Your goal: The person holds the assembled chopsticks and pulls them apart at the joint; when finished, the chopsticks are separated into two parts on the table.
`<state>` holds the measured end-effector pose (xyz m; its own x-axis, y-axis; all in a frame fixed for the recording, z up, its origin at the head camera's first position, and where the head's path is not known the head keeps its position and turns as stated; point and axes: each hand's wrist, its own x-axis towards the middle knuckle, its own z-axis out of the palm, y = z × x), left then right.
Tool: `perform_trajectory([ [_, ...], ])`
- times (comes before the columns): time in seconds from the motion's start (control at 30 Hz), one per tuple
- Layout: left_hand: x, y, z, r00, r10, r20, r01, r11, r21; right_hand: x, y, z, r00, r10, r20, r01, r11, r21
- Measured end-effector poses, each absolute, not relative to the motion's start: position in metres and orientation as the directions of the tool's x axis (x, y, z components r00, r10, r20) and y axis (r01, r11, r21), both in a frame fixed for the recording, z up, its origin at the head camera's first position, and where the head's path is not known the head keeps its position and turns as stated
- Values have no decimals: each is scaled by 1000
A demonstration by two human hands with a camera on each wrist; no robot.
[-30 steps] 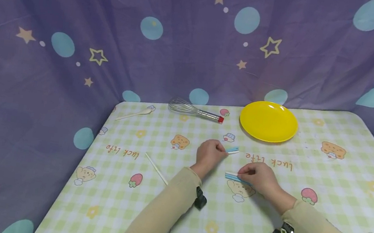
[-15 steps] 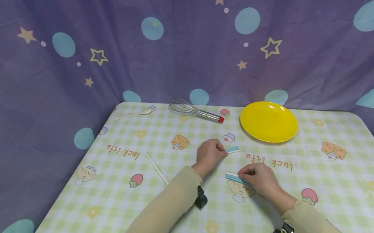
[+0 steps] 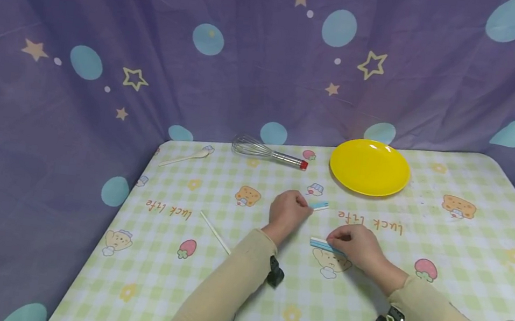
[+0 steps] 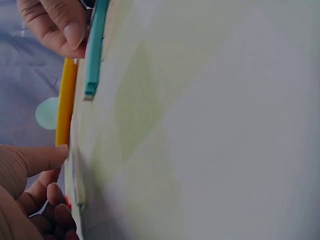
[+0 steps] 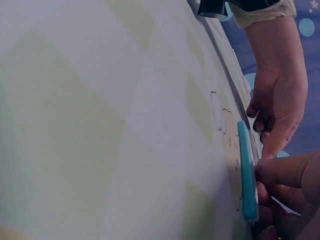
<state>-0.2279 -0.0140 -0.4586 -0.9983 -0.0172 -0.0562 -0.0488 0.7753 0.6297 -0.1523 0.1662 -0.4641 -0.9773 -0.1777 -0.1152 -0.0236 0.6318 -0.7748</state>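
In the head view my left hand (image 3: 287, 214) pinches the near end of a short, flat blue-and-white stick (image 3: 320, 206), which points away to the right. Closer to me, my right hand (image 3: 359, 245) holds another blue-and-white stick (image 3: 320, 243) between thumb and fingertips. That second stick lies low along the tablecloth, its right end partly covered by the fingers. The right wrist view shows its blue side (image 5: 247, 172) with the fingers (image 5: 285, 172) behind it. A gap separates the two sticks.
Beyond the hands are a yellow plate (image 3: 370, 168) and a wire whisk (image 3: 268, 152) with a red end. A pale spoon (image 3: 187, 157) lies at the far left. One thin white stick (image 3: 215, 232) runs partly under the left forearm. A checked cloth (image 3: 153, 288) covers the table.
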Motion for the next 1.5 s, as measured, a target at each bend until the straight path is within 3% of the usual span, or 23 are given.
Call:
perform_trajectory([
  [0.27,-226,-39,-439,-999,-35,-39,-52,779,625,-156,167,-457,-971,-165,-174,40,606,-795],
  [0.7,-217,-121,-426,-993,117,21,99,722,684,-152,136,-447,-980,-199,27,-130,523,-842],
  [1.07,-199,-175,-422,-982,185,-26,114,703,702,-145,95,-446,-954,-297,24,-145,393,-908],
  [1.23,-195,-198,-419,-975,213,-68,120,754,645,-144,79,-449,-921,-390,17,-176,376,-910],
  [1.5,-190,-234,-422,-944,331,-14,285,832,476,-144,48,-451,-849,-528,-4,-239,390,-889],
])
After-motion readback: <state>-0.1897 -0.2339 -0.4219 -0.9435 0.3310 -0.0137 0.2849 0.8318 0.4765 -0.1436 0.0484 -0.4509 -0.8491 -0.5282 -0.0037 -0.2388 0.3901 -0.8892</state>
